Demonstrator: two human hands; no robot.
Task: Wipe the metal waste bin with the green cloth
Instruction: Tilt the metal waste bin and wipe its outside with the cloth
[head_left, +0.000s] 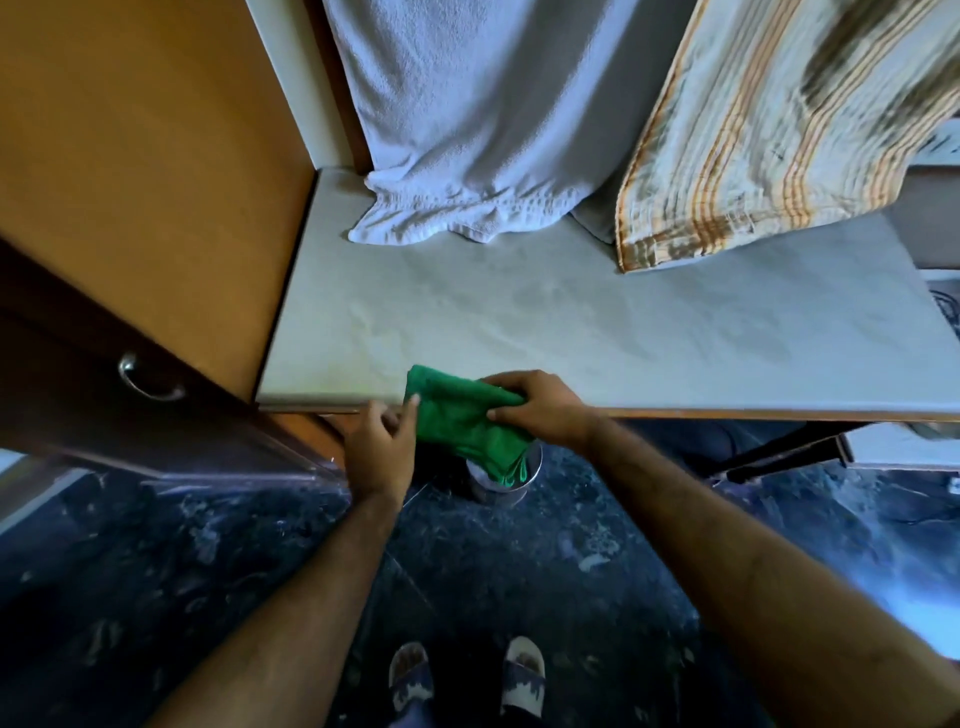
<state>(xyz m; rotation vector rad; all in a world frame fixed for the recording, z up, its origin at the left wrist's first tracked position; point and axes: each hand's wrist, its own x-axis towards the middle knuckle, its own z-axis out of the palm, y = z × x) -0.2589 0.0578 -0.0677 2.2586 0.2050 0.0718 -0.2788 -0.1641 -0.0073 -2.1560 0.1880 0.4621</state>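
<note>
The green cloth (460, 421) is folded and held in the air at the front edge of a pale table. My right hand (540, 410) grips its right side from above. My left hand (382, 441) pinches its left edge between thumb and fingers. Below the cloth, on the dark floor, stands the shiny metal waste bin (511, 480); only part of its rim and side shows, and the rest is hidden behind the cloth and my hands. A corner of the cloth hangs down in front of the bin.
The pale table top (597, 332) stretches ahead, with a white towel (467, 156) and a striped cloth (753, 145) hanging onto its back. A wooden cabinet (145, 171) with a drawer handle (148, 376) stands left. My sandalled feet (467, 675) are on the dark marble floor.
</note>
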